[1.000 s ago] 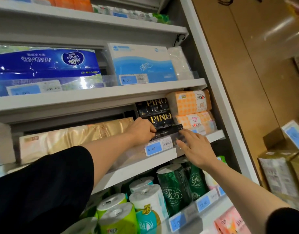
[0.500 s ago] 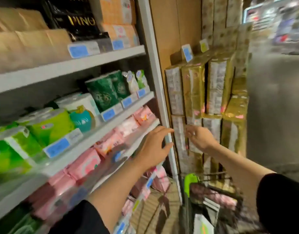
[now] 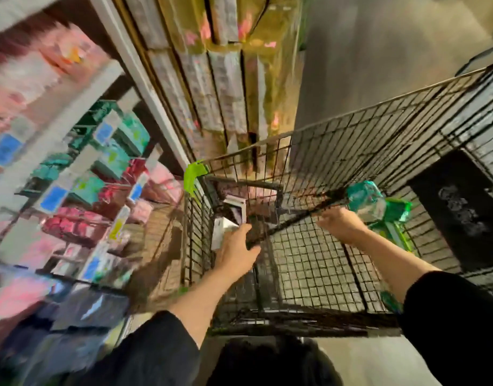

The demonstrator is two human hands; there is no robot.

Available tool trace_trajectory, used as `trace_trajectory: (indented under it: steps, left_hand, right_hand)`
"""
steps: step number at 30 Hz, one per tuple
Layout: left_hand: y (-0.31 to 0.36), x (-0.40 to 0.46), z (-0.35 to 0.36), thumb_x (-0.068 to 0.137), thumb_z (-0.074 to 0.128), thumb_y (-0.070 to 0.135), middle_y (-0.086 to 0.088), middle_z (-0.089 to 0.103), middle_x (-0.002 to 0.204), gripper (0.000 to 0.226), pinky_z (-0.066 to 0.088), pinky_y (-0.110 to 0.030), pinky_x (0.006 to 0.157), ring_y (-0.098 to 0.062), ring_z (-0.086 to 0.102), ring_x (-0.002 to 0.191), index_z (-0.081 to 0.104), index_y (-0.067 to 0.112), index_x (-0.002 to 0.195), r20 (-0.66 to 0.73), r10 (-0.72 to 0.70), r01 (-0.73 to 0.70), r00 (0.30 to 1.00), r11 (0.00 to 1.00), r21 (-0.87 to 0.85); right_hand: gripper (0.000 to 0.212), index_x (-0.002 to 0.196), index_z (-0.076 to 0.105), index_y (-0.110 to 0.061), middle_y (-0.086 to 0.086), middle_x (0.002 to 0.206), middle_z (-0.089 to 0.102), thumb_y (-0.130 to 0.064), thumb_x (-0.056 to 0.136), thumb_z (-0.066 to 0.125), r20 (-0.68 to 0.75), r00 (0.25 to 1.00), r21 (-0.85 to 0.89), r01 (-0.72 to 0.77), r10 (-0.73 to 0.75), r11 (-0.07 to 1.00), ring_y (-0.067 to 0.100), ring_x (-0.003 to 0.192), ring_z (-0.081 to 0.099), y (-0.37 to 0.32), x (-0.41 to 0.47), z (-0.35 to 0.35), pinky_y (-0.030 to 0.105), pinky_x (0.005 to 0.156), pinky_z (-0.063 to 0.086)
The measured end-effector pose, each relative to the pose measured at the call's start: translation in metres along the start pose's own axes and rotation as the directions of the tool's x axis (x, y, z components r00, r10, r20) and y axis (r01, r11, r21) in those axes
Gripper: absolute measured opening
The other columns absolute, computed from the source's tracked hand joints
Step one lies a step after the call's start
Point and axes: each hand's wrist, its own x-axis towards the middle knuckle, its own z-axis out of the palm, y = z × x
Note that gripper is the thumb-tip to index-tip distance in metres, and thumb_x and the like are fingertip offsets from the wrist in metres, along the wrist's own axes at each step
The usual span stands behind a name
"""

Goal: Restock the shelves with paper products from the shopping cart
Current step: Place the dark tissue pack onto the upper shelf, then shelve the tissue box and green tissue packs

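**Hands in cart, next pack not yet secured**

Head view, risks first. Left hand reaching down into the shopping cart, fingers straight and loosely together, tips just short of a white pack at the cart's front corner; nothing held. Right hand at the wire divider, fingers hidden behind the knuckles, so cannot tell whether curled on wire, on the green wrapped pack just beyond the fingertips, or on nothing. Likely trouble: knuckles or fingertips catching in the mesh on the way in or out; thin wrap snagging on wire and tearing; a one-handed lift of a soft pack slipping back down. Heavy motion blur suggests a fast reach, which raises all three.

Around and in the way: a dark pack standing beyond the left fingertips, crowding the white one. Green corner guard further beyond. Wire divider between the two hands, splitting the basket. Shelves of pink and teal packs well off to the left of the left fingers; stacked gold cartons far beyond both hands.
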Motion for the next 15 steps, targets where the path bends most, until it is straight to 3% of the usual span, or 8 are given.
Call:
trace_trajectory:
  steps: [2, 6, 8, 12, 15]
  left_hand:
    - [-0.006, 0.007, 0.012, 0.088, 0.067, 0.023, -0.005, 0.052, 0.133, 0.054, 0.045, -0.032, 0.095, -0.024, 0.052, 0.120, 0.046, 0.017, 0.137, -0.072, -0.112, 0.114, 0.991, 0.993, 0.024]
    - [-0.023, 0.029, 0.021, 0.090, 0.063, 0.013, -0.011, 0.052, 0.127, 0.049, 0.039, -0.016, 0.074, -0.023, 0.055, 0.113, 0.044, 0.010, 0.135, -0.183, -0.353, 0.355, 0.917, 0.934, -0.023]
    - [-0.032, 0.046, 0.020, 0.092, 0.059, 0.005, -0.015, 0.047, 0.131, 0.048, 0.034, -0.010, 0.077, -0.020, 0.050, 0.110, 0.041, 0.005, 0.136, -0.213, -0.431, 0.434, 0.877, 0.900, -0.034]
    - [-0.054, 0.073, 0.018, 0.094, 0.057, 0.014, -0.016, 0.044, 0.139, 0.060, 0.038, -0.032, 0.097, -0.030, 0.047, 0.124, 0.029, 0.007, 0.146, -0.234, -0.527, 0.538, 0.817, 0.843, -0.021]
    - [-0.071, 0.087, 0.025, 0.091, 0.063, 0.022, -0.016, 0.047, 0.136, 0.056, 0.046, -0.038, 0.093, -0.032, 0.052, 0.117, 0.040, 0.002, 0.139, -0.209, -0.573, 0.577, 0.792, 0.815, -0.048]
  right_hand:
    - [0.021, 0.107, 0.068, -0.008, 0.015, 0.107, 0.066, -0.022, 0.095, 0.058, 0.031, 1.000, 0.020, -0.004, 0.003, 1.000, 0.030, 0.101, 0.062, 0.010, 0.018, 0.010, 0.026, 0.074, 0.042]
    - [0.029, 0.119, 0.065, -0.007, 0.012, 0.104, 0.066, -0.020, 0.094, 0.061, 0.148, 0.982, 0.045, 0.111, -0.117, 0.993, 0.022, 0.088, 0.060, -0.005, 0.061, 0.041, 0.027, 0.072, 0.044]
    - [0.035, 0.125, 0.061, -0.006, 0.011, 0.107, 0.067, -0.020, 0.093, 0.062, 0.216, 0.957, 0.082, 0.181, -0.195, 0.980, 0.021, 0.089, 0.060, -0.019, 0.084, 0.060, 0.029, 0.074, 0.046]
    - [0.045, 0.134, 0.053, -0.006, 0.012, 0.121, 0.063, -0.017, 0.092, 0.064, 0.218, 0.923, 0.116, 0.298, -0.317, 0.947, 0.028, 0.108, 0.059, -0.052, 0.124, 0.090, 0.032, 0.088, 0.044]
    - [0.048, 0.134, 0.051, -0.003, 0.019, 0.126, 0.059, -0.015, 0.089, 0.066, 0.162, 0.910, 0.136, 0.362, -0.381, 0.922, 0.033, 0.114, 0.055, -0.073, 0.146, 0.109, 0.035, 0.092, 0.042]
